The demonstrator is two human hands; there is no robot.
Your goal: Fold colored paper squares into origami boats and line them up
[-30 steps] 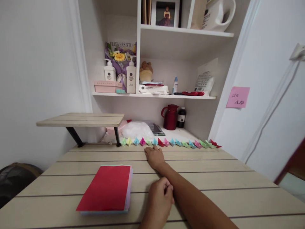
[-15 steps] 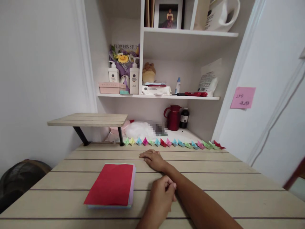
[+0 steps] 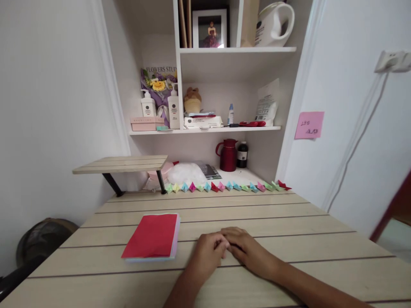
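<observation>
My left hand (image 3: pixel 208 254) rests on the wooden table (image 3: pixel 276 214) with its fingers curled in a loose fist. Nothing shows in it. Against its fingertips lies my right hand (image 3: pixel 245 248), palm down, fingers stretched forward and holding nothing visible. A stack of coloured paper (image 3: pixel 152 237), red sheet on top, sits to the left of both hands, apart from them. Along the table's back edge stands a row of small folded paper boats (image 3: pixel 221 186) in green, yellow, blue, pink and red.
A small raised wooden shelf (image 3: pixel 125 163) on black legs stands at the back left. Behind the table, a white cabinet (image 3: pixel 231 129) holds a red jug (image 3: pixel 228 156), a dark bottle (image 3: pixel 242 155) and pump bottles (image 3: pixel 174 109). A pink note (image 3: pixel 308 125) sticks to the right wall.
My right hand has drawn back from near the paper boats to beside my left hand, which stays curled. The camera view has shifted to the right.
</observation>
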